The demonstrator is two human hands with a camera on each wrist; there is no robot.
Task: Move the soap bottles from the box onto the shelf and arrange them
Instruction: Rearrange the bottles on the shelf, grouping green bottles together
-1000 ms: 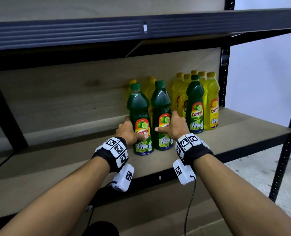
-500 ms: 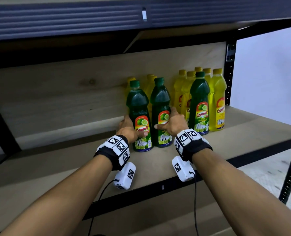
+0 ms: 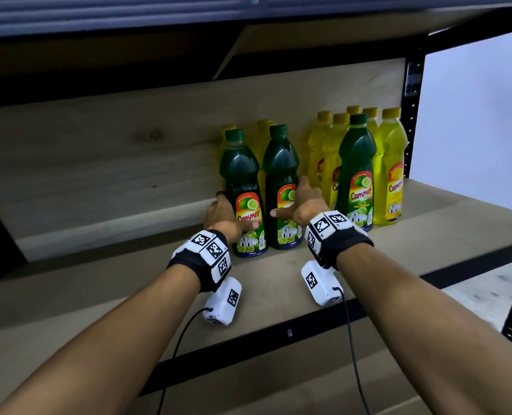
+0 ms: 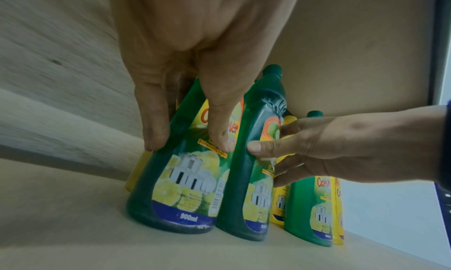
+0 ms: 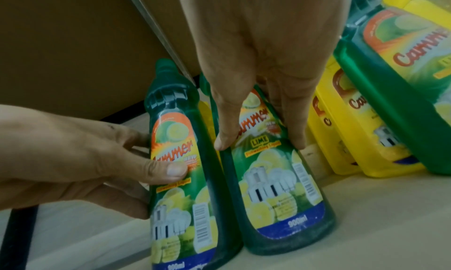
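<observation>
Two dark green soap bottles stand upright side by side on the wooden shelf (image 3: 278, 283). My left hand (image 3: 229, 214) grips the left green bottle (image 3: 245, 187) at its label, thumb in front, fingers round its left side; the left wrist view shows this grip (image 4: 187, 145) on the bottle (image 4: 171, 187). My right hand (image 3: 290, 202) grips the right green bottle (image 3: 281, 175) the same way, seen close as hand (image 5: 260, 143) and bottle (image 5: 275, 187). A third green bottle (image 3: 357, 172) stands further right, in front of several yellow bottles (image 3: 391, 175).
More yellow bottles (image 3: 260, 136) stand behind the two held ones, against the wooden back panel (image 3: 129, 151). A black upright post (image 3: 411, 115) bounds the shelf on the right. The upper shelf's dark beam (image 3: 188, 16) hangs overhead. A cardboard surface (image 3: 308, 384) lies below the shelf.
Both hands keep their hold on the two green bottles, which stay upright in nearly the same place. My head view has moved closer and lower under the upper beam.
</observation>
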